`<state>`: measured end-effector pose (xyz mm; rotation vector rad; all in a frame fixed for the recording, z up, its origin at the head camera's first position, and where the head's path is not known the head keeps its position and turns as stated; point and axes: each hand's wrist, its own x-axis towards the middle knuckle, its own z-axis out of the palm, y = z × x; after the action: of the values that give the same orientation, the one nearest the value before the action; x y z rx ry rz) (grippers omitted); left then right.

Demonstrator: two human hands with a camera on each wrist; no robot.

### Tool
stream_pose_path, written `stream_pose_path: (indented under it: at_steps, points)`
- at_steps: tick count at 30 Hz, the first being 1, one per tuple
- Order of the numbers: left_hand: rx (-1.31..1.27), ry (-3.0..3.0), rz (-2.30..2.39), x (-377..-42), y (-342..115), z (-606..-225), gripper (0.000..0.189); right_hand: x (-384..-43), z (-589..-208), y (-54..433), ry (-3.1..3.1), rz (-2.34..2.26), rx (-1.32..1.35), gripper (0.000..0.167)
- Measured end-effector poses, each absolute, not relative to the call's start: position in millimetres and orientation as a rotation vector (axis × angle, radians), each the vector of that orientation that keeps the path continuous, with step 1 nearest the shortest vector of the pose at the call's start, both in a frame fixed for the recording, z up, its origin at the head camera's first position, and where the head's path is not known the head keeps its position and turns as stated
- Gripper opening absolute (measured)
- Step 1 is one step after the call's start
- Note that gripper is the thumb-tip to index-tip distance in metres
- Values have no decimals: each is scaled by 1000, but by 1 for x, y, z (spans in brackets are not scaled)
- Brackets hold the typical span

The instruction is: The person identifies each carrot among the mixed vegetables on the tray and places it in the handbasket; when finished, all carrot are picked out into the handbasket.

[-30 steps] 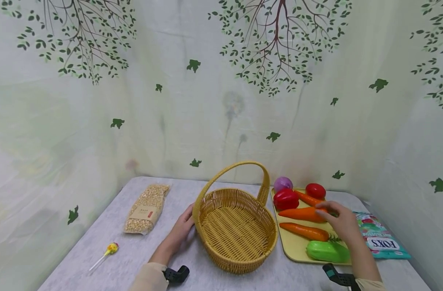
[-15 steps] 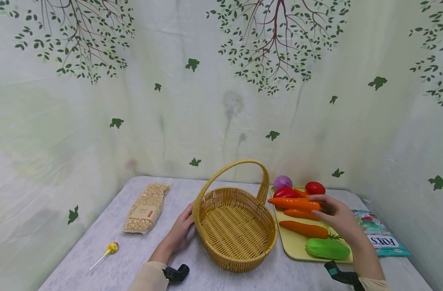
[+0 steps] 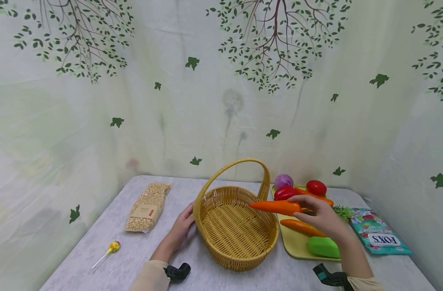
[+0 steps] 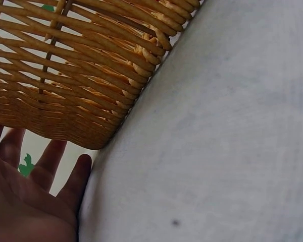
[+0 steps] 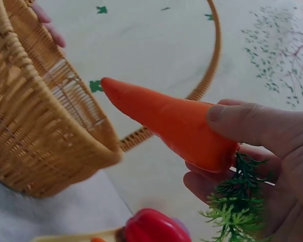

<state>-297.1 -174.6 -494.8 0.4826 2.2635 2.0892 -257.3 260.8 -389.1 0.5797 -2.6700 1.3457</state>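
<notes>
A carrot point(image 3: 276, 206) with green leafy tops is pinched by my right hand point(image 3: 321, 214), thumb on one side and fingers on the other. In the right wrist view the carrot point(image 5: 166, 121) points its tip toward the wicker basket point(image 5: 55, 106). The head view shows that tip above the right part of the basket point(image 3: 239, 258), whose inside holds nothing. My left hand point(image 3: 179, 230) rests against the basket's left side. Seen from the left wrist, the fingers of the left hand point(image 4: 40, 196) are spread and fairly straight by the wicker wall.
A yellow tray point(image 3: 292, 246) on the right holds a red pepper point(image 3: 284, 192), a purple onion-like ball point(image 3: 283, 181), a red tomato point(image 3: 316, 188), more carrots point(image 3: 303, 228) and a green vegetable point(image 3: 322, 246). A FOX'S bag point(image 3: 381, 234), a grain pack point(image 3: 147, 208) and a lollipop point(image 3: 108, 250) lie around.
My right hand has lifted the carrot from the tray and carried it left, to the basket's right rim. The left hand and basket stay in place.
</notes>
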Motion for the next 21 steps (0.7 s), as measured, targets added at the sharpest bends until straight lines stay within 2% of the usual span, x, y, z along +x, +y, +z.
stream_pose_path:
  at_steps: [21]
  points:
    - [445, 2251, 2101, -295, -174, -495, 51, -260, -404, 195, -2666, 1406, 720, 36]
